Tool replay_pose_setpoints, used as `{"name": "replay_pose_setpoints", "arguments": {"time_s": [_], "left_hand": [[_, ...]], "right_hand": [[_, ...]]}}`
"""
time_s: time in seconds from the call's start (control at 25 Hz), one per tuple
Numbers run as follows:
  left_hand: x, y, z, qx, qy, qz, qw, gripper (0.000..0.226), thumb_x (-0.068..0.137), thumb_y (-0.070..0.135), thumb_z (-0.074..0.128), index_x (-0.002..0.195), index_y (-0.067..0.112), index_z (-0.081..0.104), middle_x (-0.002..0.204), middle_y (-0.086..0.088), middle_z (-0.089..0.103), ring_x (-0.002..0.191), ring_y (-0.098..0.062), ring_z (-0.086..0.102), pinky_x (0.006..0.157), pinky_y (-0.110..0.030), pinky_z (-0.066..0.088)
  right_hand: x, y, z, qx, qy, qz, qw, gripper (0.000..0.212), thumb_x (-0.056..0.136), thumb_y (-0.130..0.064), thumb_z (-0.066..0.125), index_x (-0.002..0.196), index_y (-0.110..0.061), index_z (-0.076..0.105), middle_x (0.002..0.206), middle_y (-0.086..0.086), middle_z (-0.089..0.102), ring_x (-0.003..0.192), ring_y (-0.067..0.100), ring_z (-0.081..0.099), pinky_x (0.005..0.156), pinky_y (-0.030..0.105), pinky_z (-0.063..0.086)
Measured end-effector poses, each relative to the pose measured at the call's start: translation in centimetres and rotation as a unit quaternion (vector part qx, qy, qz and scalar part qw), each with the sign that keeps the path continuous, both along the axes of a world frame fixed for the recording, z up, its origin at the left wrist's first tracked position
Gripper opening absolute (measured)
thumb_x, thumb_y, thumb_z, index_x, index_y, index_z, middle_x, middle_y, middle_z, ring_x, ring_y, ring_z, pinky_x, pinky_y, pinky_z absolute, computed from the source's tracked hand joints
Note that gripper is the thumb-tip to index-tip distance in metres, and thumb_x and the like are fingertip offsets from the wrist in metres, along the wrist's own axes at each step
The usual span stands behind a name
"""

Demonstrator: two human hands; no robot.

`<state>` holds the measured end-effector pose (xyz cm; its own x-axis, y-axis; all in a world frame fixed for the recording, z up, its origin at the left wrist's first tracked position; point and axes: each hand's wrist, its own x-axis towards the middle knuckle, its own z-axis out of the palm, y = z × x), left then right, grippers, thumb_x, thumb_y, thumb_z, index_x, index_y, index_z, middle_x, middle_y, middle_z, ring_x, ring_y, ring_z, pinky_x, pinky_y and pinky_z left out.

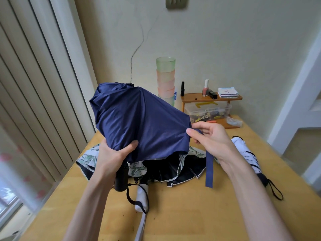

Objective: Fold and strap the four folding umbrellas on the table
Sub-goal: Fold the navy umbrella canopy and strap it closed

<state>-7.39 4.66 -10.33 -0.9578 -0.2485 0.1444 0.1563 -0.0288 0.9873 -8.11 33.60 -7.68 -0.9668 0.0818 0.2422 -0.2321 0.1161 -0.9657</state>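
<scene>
The left fingers (129,147) gripped the slack navy umbrella (139,119), the right fingers (193,132) pinched its hem above the hanging strap (209,169), with a floral umbrella (173,168) beneath.

Soft daylight enters from the window (10,171) at left; edges bend with wide-angle distortion and blur slightly.

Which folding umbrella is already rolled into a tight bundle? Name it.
The white, black-striped umbrella lying at the right; the navy blue fabric umbrella is held up loose, the leaf-print umbrella sprawls beneath it.
</scene>
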Motion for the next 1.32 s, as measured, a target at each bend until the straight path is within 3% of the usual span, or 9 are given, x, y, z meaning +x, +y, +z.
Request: {"name": "replay_pose_setpoints", "arguments": {"time_s": [0.12,0.24,0.36,0.52,0.76,0.92,1.08,1.2,1.32], "left_hand": [[-0.2,0.4,-0.2,0.009,-0.005,0.000,1.000,0.078,0.051,0.035,0.096,0.118,0.024,0.059,0.115,-0.003,0.073,0.099,-0.022,0.075,0.080,-0.040,0.061],[-0.3,0.2,0.0,0.018,-0.001,0.002,1.000,0.088,0.042,0.040,0.100,0.118,0.024,0.059,0.114,0.000,0.073,0.098,-0.019,0.076,0.078,-0.037,0.061],[-0.3,0.1,0.2,0.020,0.000,0.011,1.000,0.093,0.045,0.033,0.106,0.122,0.021,0.056,0.115,0.001,0.071,0.097,-0.017,0.074,0.075,-0.031,0.059],[-0.4,0.1,-0.1,0.024,-0.007,0.018,1.000,0.092,0.047,0.035,0.105,0.124,0.018,0.057,0.116,-0.003,0.072,0.100,-0.022,0.074,0.079,-0.037,0.061],[0.0,1.0,0.2,-0.009,0.004,0.032,0.999,0.071,0.069,0.021,0.097,0.123,0.018,0.053,0.114,0.001,0.067,0.101,-0.019,0.070,0.081,-0.035,0.058],[-0.1,1.2,0.1,-0.022,-0.003,0.038,0.999,0.077,0.059,0.032,0.104,0.117,0.023,0.054,0.116,0.001,0.067,0.106,-0.022,0.070,0.094,-0.047,0.060],[-0.3,1.6,-0.1,-0.014,-0.009,0.048,0.999,0.103,0.040,0.055,0.099,0.127,0.020,0.055,0.121,0.002,0.069,0.109,-0.021,0.070,0.099,-0.049,0.059],[-0.5,2.1,-0.2,-0.015,-0.002,0.033,0.999,0.115,0.039,0.061,0.096,0.137,0.019,0.053,0.129,0.003,0.067,0.114,-0.018,0.069,0.102,-0.044,0.057],[0.0,2.4,0.2,-0.029,0.003,-0.050,0.998,0.108,0.044,0.056,0.077,0.140,0.019,0.046,0.131,-0.001,0.063,0.104,-0.009,0.066,0.080,-0.020,0.057]], "right_hand": [[0.0,-0.8,-0.4,0.033,-0.028,0.048,0.998,0.023,0.094,-0.025,0.081,0.114,-0.019,0.073,0.103,-0.007,0.081,0.099,0.008,0.075,0.086,0.028,0.061],[-0.1,-0.8,-0.7,0.087,-0.031,0.028,0.995,0.015,0.090,-0.018,0.084,0.102,-0.014,0.077,0.094,0.002,0.080,0.091,0.014,0.076,0.087,0.036,0.060],[0.5,-0.4,-0.2,0.067,-0.049,0.064,0.994,0.016,0.098,-0.008,0.074,0.108,-0.019,0.078,0.099,-0.002,0.083,0.092,0.009,0.078,0.076,0.024,0.057],[1.2,0.0,0.3,0.053,-0.039,0.116,0.991,0.021,0.099,-0.010,0.072,0.120,-0.015,0.075,0.109,-0.004,0.082,0.103,0.011,0.077,0.082,0.021,0.058],[0.5,-0.5,0.0,0.087,0.008,0.003,0.996,0.024,0.095,-0.043,0.077,0.101,-0.019,0.080,0.095,0.000,0.082,0.089,0.009,0.076,0.098,0.044,0.057],[0.6,-0.5,-0.2,0.073,-0.014,0.023,0.997,0.062,0.081,-0.069,0.078,0.124,-0.025,0.077,0.122,-0.008,0.078,0.120,0.013,0.070,0.110,0.055,0.052],[0.8,-1.2,0.1,0.050,-0.004,0.012,0.999,0.047,0.095,-0.055,0.070,0.107,-0.010,0.076,0.112,0.019,0.075,0.101,0.014,0.070,0.105,0.065,0.051],[1.4,-1.6,1.3,-0.027,0.006,0.020,0.999,0.016,0.101,-0.025,0.071,0.096,-0.014,0.082,0.102,0.006,0.081,0.102,0.019,0.076,0.101,0.047,0.059],[2.9,-3.3,3.6,-0.103,0.035,0.053,0.993,0.013,0.099,-0.009,0.068,0.092,-0.003,0.077,0.087,0.007,0.077,0.082,0.016,0.075,0.071,0.027,0.060]]}}
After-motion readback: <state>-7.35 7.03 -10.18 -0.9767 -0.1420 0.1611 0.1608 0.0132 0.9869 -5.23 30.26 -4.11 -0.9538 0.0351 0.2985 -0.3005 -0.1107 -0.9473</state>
